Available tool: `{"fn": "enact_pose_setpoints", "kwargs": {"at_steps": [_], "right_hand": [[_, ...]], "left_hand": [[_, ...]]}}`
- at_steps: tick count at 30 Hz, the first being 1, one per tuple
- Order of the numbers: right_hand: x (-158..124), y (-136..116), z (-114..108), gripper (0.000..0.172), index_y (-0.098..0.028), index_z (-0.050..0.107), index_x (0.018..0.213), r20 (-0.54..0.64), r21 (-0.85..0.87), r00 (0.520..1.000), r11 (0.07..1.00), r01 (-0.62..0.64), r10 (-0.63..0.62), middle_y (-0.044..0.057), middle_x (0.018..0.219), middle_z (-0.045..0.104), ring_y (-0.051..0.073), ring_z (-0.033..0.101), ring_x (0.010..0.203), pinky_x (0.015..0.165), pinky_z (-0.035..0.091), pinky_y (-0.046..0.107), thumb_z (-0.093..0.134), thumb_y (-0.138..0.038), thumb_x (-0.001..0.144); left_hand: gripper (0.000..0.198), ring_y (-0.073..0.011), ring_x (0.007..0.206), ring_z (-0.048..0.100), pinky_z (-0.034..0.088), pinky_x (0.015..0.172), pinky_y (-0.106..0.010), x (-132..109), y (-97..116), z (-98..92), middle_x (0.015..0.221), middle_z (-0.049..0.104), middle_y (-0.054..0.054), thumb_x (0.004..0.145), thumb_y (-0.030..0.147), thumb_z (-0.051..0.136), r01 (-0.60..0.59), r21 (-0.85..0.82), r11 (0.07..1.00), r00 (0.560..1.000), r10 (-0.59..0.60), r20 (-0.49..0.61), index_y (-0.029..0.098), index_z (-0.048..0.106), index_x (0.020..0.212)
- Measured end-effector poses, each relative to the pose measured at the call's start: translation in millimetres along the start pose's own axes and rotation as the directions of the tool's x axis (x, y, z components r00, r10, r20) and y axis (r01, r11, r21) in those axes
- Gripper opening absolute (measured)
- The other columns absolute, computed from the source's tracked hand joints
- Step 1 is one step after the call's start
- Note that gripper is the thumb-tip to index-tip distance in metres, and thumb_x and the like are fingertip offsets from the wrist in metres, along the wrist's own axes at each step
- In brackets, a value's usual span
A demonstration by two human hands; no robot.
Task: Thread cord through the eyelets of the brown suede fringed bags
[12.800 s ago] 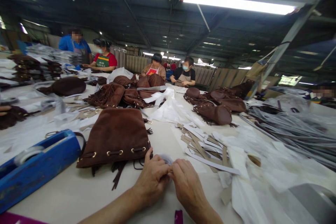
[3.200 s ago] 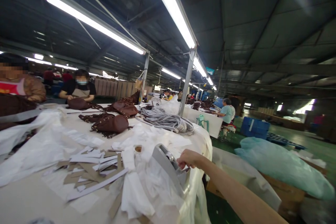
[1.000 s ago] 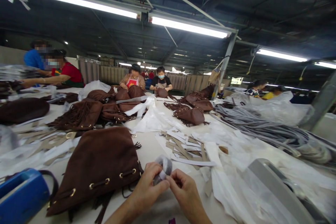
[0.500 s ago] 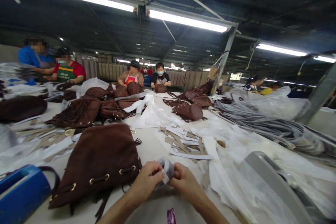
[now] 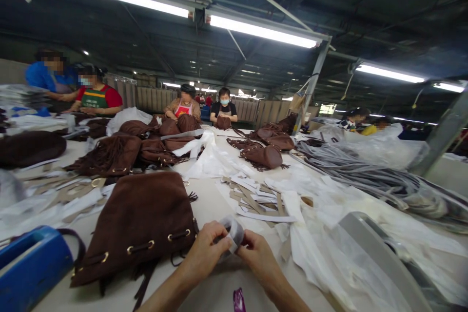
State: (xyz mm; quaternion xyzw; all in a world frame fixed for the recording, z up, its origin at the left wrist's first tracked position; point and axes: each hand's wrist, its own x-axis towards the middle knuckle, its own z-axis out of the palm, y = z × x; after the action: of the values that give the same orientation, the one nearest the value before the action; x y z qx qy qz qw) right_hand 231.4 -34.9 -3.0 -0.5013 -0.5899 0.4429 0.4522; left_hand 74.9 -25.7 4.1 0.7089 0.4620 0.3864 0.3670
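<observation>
Between my two hands, above the near part of the table, is a small grey-white ring-shaped roll (image 5: 236,232), which looks like a roll of tape or a coiled strip. My left hand (image 5: 207,249) pinches its left side with thumb and bent fingers. On the other side my right hand (image 5: 259,255) is closed against the roll's lower right edge. To the left lies a dark brown drawstring bag (image 5: 142,214) with gold eyelets, its lacing edge towards me. A small purple wrapper (image 5: 239,299) lies below my hands.
A blue tape dispenser-like object (image 5: 34,265) stands at the near left, a grey machine (image 5: 380,258) at the near right. Paper strips (image 5: 259,195), plastic sheeting (image 5: 329,243), grey tubing (image 5: 365,170) and more brown bags (image 5: 263,155) cover the table. Several co-workers (image 5: 224,107) are across it.
The roll has tilted slightly between my fingers, and its open centre shows more. Both hands stay closed at it in nearly the same place. The view has shifted slightly.
</observation>
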Motion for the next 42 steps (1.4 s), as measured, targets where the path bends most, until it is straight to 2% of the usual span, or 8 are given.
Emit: {"fn": "enact_pose_setpoints", "kwargs": {"at_steps": [4, 10, 20, 27, 32, 37, 39, 42], "right_hand": [[-8, 0, 4, 0.012, -0.015, 0.066, 0.07, 0.126, 0.231, 0.984, 0.961, -0.151, 0.124, -0.007, 0.051, 0.045, 0.008, 0.032, 0.049, 0.047, 0.024, 0.022, 0.059, -0.021, 0.061], [-11, 20, 17, 0.043, -0.018, 0.067, 0.091, 0.149, 0.603, 0.943, 0.728, -0.326, 0.298, -0.009, 0.051, 0.042, 0.005, 0.027, 0.042, 0.042, 0.022, 0.017, 0.081, -0.039, 0.056], [-4, 38, 12, 0.049, -0.017, 0.068, 0.084, 0.266, 0.69, 0.924, 0.615, -0.381, 0.275, -0.012, 0.049, 0.033, 0.002, 0.024, 0.042, 0.04, 0.025, 0.016, 0.091, -0.041, 0.049], [2, 66, 12, 0.048, -0.019, 0.067, 0.085, 0.207, 0.699, 0.943, 0.635, -0.329, 0.261, -0.011, 0.051, 0.032, 0.002, 0.021, 0.042, 0.04, 0.028, 0.017, 0.089, -0.045, 0.052], [-1, 54, 12, 0.047, -0.017, 0.066, 0.084, 0.184, 0.738, 0.937, 0.588, -0.331, 0.296, -0.01, 0.05, 0.042, 0.002, 0.03, 0.041, 0.041, 0.031, 0.016, 0.09, -0.041, 0.051], [-1, 38, 16, 0.043, -0.015, 0.064, 0.079, 0.183, 0.759, 0.942, 0.569, -0.318, 0.282, -0.003, 0.062, 0.06, 0.008, 0.052, 0.051, 0.048, 0.041, 0.018, 0.089, -0.037, 0.053], [1, 42, 17, 0.047, -0.015, 0.064, 0.081, 0.151, 0.747, 0.938, 0.585, -0.315, 0.312, -0.002, 0.063, 0.062, 0.008, 0.055, 0.052, 0.049, 0.043, 0.019, 0.09, -0.04, 0.05], [1, 56, 9, 0.053, -0.016, 0.065, 0.086, 0.119, 0.626, 0.94, 0.711, -0.322, 0.321, -0.004, 0.056, 0.06, 0.008, 0.051, 0.044, 0.044, 0.041, 0.018, 0.087, -0.048, 0.05]], "left_hand": [[0.01, -0.0189, 0.082, 0.048, 0.035, 0.07, -0.027, -1, -1, 2.3, 0.078, 0.053, 0.0, 0.074, 0.027, 0.051, 0.006, -0.018, 1.0, 1.0, -0.006, -0.009, 0.018, 0.053, 0.068], [0.008, -0.0122, 0.07, 0.044, 0.03, 0.062, -0.022, -5, -5, 7.4, 0.074, 0.047, 0.006, 0.076, 0.019, 0.051, 0.003, -0.127, 0.992, 1.0, -0.003, -0.005, 0.021, 0.044, 0.078], [0.026, -0.0162, 0.079, 0.051, 0.035, 0.068, -0.025, -7, -11, 14.1, 0.086, 0.055, 0.001, 0.072, 0.019, 0.058, 0.127, -0.13, 0.983, 0.99, -0.135, -0.049, 0.02, 0.052, 0.097], [0.01, -0.0194, 0.083, 0.052, 0.038, 0.072, -0.029, -9, -5, 18.4, 0.086, 0.055, -0.002, 0.069, 0.017, 0.062, 0.098, -0.06, 0.993, 0.981, -0.106, -0.162, 0.018, 0.059, 0.079], [0.016, -0.0189, 0.085, 0.054, 0.043, 0.075, -0.029, -12, -8, 27.0, 0.086, 0.057, -0.004, 0.085, 0.015, 0.051, -0.13, 0.153, 0.98, 0.967, 0.159, -0.197, 0.018, 0.054, 0.069], [0.021, -0.0246, 0.097, 0.057, 0.05, 0.076, -0.032, -14, -27, 46.1, 0.095, 0.063, -0.009, 0.087, 0.008, 0.042, -0.363, 0.665, 0.652, 0.825, 0.557, -0.096, 0.016, 0.061, 0.091], [0.024, -0.0277, 0.107, 0.055, 0.052, 0.083, -0.034, -15, -31, 51.6, 0.104, 0.064, -0.012, 0.085, 0.008, 0.047, -0.351, 0.753, 0.557, 0.813, 0.58, -0.051, 0.014, 0.06, 0.104], [0.018, -0.0268, 0.097, 0.06, 0.053, 0.078, -0.035, -16, -24, 46.0, 0.1, 0.066, -0.009, 0.081, 0.013, 0.057, -0.325, 0.744, 0.584, 0.884, 0.468, 0.019, 0.016, 0.063, 0.098]]}}
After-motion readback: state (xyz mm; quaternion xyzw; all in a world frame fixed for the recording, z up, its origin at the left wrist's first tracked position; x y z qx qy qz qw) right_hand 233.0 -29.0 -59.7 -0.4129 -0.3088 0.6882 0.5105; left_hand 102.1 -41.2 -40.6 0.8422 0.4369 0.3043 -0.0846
